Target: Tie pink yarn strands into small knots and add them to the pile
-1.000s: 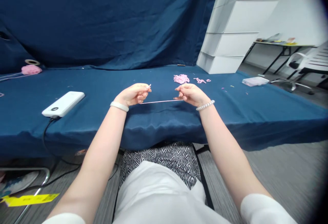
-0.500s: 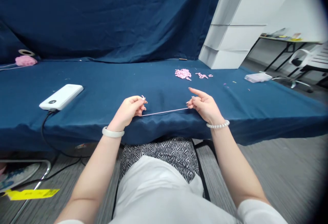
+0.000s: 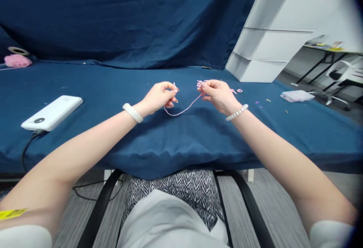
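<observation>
A thin pink yarn strand (image 3: pixel 181 114) hangs in a slack curve between my two hands above the blue cloth. My left hand (image 3: pixel 159 97) is closed in a pinch on the yarn, and a short pale pink tip sticks up from its fingers. My right hand (image 3: pixel 217 93) pinches the strand's other side between thumb and fingers. Just beyond its fingertips lies a heap of small pink yarn bits (image 3: pixel 199 83), partly hidden by that hand. Another little pink piece (image 3: pixel 239 90) rests to the right of it.
A white power bank (image 3: pixel 53 112) with a black cable lies at left. A pink yarn ball (image 3: pixel 17 61) and a tape roll (image 3: pixel 18 50) sit far left. White boxes (image 3: pixel 261 64) stand at back right, near a clear plastic case (image 3: pixel 297 96). The table's front edge is close to my lap.
The strand was pulled straight near the table edge; now it sags. Both hands have moved forward, away from my body, and my right hand now partly covers the heap of pink bits.
</observation>
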A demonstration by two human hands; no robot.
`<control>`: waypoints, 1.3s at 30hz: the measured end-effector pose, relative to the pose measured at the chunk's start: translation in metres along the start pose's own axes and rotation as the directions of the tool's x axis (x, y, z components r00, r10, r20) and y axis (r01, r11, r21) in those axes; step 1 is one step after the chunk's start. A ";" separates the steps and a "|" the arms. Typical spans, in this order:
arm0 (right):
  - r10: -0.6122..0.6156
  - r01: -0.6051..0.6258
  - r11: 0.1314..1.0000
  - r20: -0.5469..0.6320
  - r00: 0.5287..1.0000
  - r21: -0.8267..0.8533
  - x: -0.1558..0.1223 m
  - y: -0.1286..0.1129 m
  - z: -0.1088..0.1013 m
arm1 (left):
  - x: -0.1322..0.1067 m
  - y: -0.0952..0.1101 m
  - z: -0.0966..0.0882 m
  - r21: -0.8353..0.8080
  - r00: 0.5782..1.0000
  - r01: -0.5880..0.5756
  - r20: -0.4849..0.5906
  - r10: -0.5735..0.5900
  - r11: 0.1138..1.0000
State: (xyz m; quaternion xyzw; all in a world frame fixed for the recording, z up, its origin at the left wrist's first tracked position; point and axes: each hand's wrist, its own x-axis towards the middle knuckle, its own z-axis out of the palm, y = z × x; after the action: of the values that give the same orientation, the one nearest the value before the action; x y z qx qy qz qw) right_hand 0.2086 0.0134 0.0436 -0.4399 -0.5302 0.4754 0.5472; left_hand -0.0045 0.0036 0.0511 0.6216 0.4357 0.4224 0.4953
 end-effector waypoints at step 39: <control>0.476 -0.486 0.773 0.133 0.869 0.407 -0.009 0.047 -0.024 | 0.009 -0.061 -0.024 -0.526 0.972 0.192 -0.014 -0.235 0.828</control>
State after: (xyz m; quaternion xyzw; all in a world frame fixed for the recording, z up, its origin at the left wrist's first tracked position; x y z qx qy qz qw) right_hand 0.2305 0.0124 -0.0055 -0.4246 -0.2888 0.7085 0.4841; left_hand -0.0323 0.0259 -0.0048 0.3945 0.3907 0.4906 0.6716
